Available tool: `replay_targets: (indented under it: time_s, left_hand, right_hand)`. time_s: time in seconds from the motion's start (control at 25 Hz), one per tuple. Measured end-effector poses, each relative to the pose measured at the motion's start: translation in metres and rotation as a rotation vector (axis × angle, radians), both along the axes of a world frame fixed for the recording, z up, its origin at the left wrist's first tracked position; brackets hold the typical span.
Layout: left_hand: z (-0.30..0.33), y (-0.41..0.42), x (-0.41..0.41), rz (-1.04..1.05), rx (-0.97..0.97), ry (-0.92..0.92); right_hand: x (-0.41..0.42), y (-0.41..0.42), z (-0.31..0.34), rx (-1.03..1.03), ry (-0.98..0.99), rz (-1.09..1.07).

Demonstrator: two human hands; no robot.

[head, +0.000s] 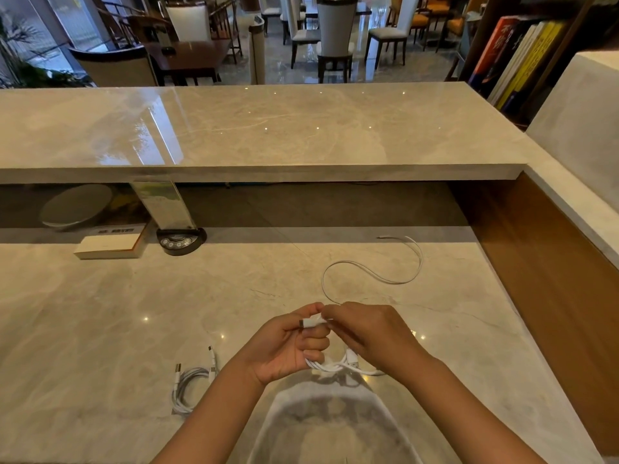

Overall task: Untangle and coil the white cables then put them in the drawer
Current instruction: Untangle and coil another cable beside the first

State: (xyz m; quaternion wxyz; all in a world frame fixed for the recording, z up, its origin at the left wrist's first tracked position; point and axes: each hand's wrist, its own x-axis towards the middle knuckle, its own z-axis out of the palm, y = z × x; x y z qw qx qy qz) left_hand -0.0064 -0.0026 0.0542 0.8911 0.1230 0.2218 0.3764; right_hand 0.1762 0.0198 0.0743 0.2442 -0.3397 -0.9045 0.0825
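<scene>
Right now we see the left hand (288,346) pinching a white plug end (310,323) between thumb and forefinger, lower fingers curled round the coiled loops (330,365) hanging below; the right hand (365,333) pinches the same cable just beside the plug. The loose tail (371,271) trails away over the marble desk (100,313). Risk, we judge: that slack could snag or kink while winding, or loops slip off the curled fingers and re-tangle. A second coiled cable (187,385) lies left, apart, springy enough to uncoil. No drawer in view; right fingertips hidden, loop count unclear
</scene>
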Motion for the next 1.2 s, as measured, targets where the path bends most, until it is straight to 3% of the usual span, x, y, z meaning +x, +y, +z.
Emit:
replay_targets:
  time_s: [0.04,0.12,0.2,0.28,0.36,0.56,0.72,0.88,1.0,1.2]
  left_hand:
    - [-0.001,0.000,0.000,0.004,-0.003,-0.008]
    - [0.000,0.001,0.001,-0.019,0.022,-0.012]
    - [0.002,0.000,0.003,-0.058,0.055,0.043]
    - [0.002,-0.001,0.007,-0.103,0.081,0.123]
    - [0.003,-0.003,0.011,-0.119,0.102,0.181]
    - [0.006,0.003,0.010,-0.112,0.095,0.192]
    - [0.000,0.005,0.009,-0.006,0.034,0.069]
    - [-0.007,0.007,0.003,0.179,-0.027,-0.043]
    - [-0.006,0.010,0.002,0.259,-0.055,-0.017]
    - [-0.004,0.006,0.006,0.206,-0.032,0.021]
  right_hand:
    - [0.001,0.001,-0.004,0.128,0.001,-0.001]
    - [-0.002,0.002,-0.006,0.140,0.160,-0.028]
    - [-0.008,0.006,0.006,-0.122,0.444,-0.053]
    - [-0.010,0.019,0.024,-0.479,0.572,-0.080]
    - [-0.010,0.030,0.037,-0.687,0.521,-0.119]
    - [-0.019,0.043,0.042,-0.822,0.627,-0.320]
    - [-0.009,0.037,0.029,-0.987,0.512,-0.347]
    - [0.016,-0.002,0.010,-1.214,0.582,-0.380]
    - [0.016,-0.020,0.007,-1.236,0.612,-0.326]
    - [0.012,-0.016,0.008,-1.120,0.761,-0.450]
